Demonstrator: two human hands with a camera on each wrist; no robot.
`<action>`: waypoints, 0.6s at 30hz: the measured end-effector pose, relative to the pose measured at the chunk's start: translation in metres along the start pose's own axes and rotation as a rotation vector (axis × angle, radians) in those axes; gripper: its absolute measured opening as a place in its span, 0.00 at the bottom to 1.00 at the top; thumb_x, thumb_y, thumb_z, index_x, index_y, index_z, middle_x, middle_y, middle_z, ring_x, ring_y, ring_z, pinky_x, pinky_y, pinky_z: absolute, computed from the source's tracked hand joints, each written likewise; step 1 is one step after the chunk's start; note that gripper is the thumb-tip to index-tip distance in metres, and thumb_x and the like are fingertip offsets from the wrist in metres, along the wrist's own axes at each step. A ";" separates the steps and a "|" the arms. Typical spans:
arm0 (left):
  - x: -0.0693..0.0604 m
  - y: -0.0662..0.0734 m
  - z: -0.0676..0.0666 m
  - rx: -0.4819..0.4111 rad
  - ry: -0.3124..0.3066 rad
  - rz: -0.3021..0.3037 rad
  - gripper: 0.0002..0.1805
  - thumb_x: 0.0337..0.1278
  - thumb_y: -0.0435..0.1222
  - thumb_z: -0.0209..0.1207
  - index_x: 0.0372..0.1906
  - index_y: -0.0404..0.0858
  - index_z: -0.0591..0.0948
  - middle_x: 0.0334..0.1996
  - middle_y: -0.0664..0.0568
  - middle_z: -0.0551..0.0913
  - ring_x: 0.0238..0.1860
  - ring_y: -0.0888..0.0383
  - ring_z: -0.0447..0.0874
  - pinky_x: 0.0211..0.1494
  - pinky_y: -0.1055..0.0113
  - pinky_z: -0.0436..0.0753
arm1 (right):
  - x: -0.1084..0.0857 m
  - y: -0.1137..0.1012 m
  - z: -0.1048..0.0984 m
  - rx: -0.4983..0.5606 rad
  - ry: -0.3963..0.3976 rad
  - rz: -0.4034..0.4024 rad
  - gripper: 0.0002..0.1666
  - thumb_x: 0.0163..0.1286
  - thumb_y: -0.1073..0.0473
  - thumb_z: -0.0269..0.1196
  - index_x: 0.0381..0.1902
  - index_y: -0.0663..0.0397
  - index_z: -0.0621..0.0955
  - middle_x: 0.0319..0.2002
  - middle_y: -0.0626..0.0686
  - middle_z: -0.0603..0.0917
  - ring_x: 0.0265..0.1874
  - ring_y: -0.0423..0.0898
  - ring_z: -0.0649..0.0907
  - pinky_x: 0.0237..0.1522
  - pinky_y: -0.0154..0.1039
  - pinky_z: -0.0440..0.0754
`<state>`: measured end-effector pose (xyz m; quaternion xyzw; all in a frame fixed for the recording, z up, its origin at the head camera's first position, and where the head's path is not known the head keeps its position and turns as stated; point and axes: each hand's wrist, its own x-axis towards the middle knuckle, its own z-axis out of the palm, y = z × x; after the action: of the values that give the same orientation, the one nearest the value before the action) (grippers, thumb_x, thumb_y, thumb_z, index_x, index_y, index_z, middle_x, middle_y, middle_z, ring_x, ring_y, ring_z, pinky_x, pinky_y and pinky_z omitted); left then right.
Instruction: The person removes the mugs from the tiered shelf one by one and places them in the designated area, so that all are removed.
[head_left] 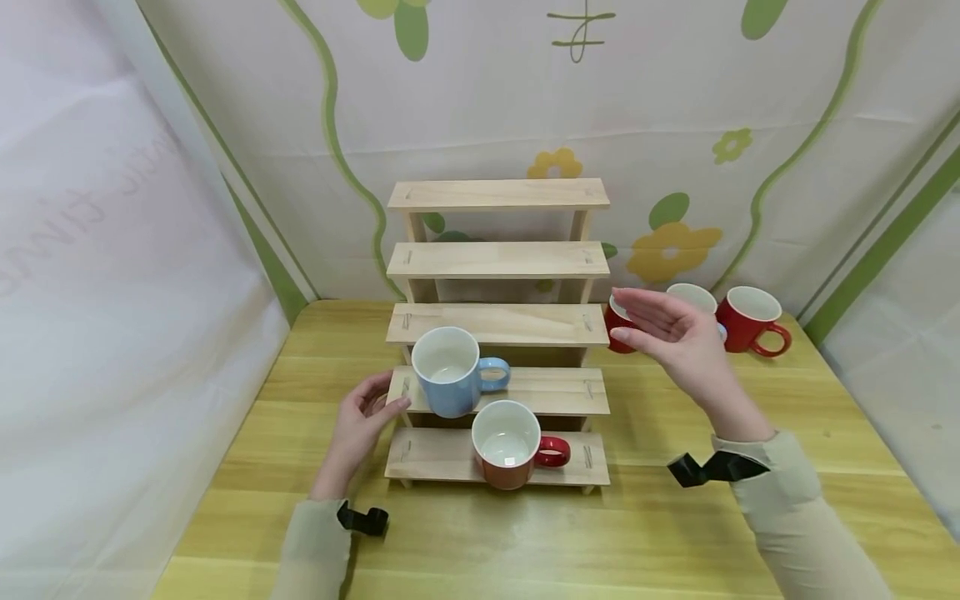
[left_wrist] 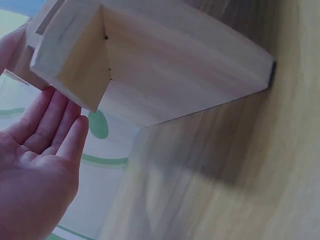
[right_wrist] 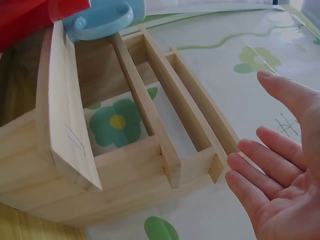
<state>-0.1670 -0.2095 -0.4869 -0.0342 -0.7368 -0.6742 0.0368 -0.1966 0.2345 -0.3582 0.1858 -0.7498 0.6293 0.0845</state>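
A tiered wooden shelf [head_left: 498,261] stands on the table. My left hand [head_left: 365,421] holds the left end of its second tier from the bottom, thumb in front. In the left wrist view the fingers [left_wrist: 60,117] lie against the board's end. A light blue mug [head_left: 447,379] sits on that tier, its handle to the right. On the lowest tier sits a red mug [head_left: 506,450] with a white inside. My right hand [head_left: 678,342], fingers extended and holding nothing, is raised right of the shelf. It partly hides another red mug [head_left: 621,321] behind it.
Right of the shelf, a mug with a white inside [head_left: 692,296] is mostly behind my right hand, and a red mug [head_left: 746,321] stands beside it. A printed cloth [head_left: 480,108] hangs behind the wooden table [head_left: 480,542]. White cloth walls flank both sides.
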 end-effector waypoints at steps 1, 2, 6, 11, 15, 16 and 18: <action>0.000 0.000 0.000 -0.002 -0.001 0.002 0.29 0.62 0.29 0.68 0.66 0.28 0.73 0.63 0.39 0.76 0.62 0.52 0.74 0.65 0.71 0.75 | 0.000 0.001 0.002 0.010 -0.010 -0.006 0.29 0.65 0.71 0.71 0.64 0.63 0.79 0.61 0.58 0.82 0.60 0.45 0.81 0.57 0.34 0.80; 0.000 0.000 -0.001 -0.003 -0.001 0.004 0.29 0.61 0.29 0.69 0.65 0.27 0.74 0.63 0.39 0.76 0.62 0.52 0.74 0.65 0.70 0.75 | 0.000 0.001 0.004 0.021 -0.020 -0.012 0.29 0.65 0.72 0.70 0.64 0.65 0.78 0.61 0.58 0.82 0.60 0.45 0.81 0.57 0.34 0.80; 0.000 0.002 -0.002 0.014 -0.009 0.000 0.29 0.61 0.30 0.69 0.65 0.28 0.74 0.62 0.39 0.76 0.62 0.52 0.74 0.66 0.69 0.75 | -0.001 0.004 0.013 0.024 -0.043 -0.019 0.29 0.65 0.72 0.70 0.64 0.66 0.79 0.61 0.62 0.81 0.60 0.49 0.81 0.57 0.35 0.80; 0.001 0.006 -0.001 0.033 -0.006 -0.015 0.29 0.60 0.31 0.70 0.64 0.28 0.75 0.61 0.39 0.77 0.62 0.50 0.74 0.67 0.64 0.74 | -0.002 0.008 0.021 -0.006 -0.065 -0.030 0.29 0.65 0.71 0.71 0.63 0.66 0.79 0.61 0.68 0.80 0.60 0.54 0.81 0.59 0.38 0.80; 0.001 0.009 0.000 0.034 0.004 -0.019 0.28 0.59 0.31 0.71 0.62 0.27 0.75 0.60 0.39 0.77 0.61 0.48 0.75 0.65 0.66 0.76 | -0.001 0.010 0.024 -0.009 -0.069 -0.040 0.28 0.64 0.71 0.71 0.63 0.66 0.79 0.60 0.68 0.80 0.59 0.54 0.81 0.59 0.40 0.79; 0.001 0.010 0.001 0.032 0.007 -0.017 0.28 0.59 0.31 0.72 0.62 0.27 0.76 0.60 0.39 0.77 0.61 0.48 0.75 0.64 0.66 0.77 | -0.001 0.010 0.025 -0.006 -0.071 -0.040 0.28 0.64 0.71 0.71 0.62 0.66 0.79 0.60 0.68 0.80 0.59 0.54 0.81 0.60 0.40 0.79; 0.001 0.011 0.002 0.029 0.015 -0.015 0.28 0.58 0.31 0.72 0.61 0.27 0.76 0.59 0.39 0.78 0.60 0.48 0.76 0.62 0.68 0.79 | -0.001 0.011 0.027 0.001 -0.079 -0.041 0.28 0.65 0.71 0.71 0.63 0.66 0.79 0.60 0.68 0.80 0.59 0.54 0.81 0.59 0.40 0.79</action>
<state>-0.1673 -0.2068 -0.4762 -0.0230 -0.7465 -0.6639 0.0375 -0.1967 0.2104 -0.3737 0.2258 -0.7483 0.6201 0.0674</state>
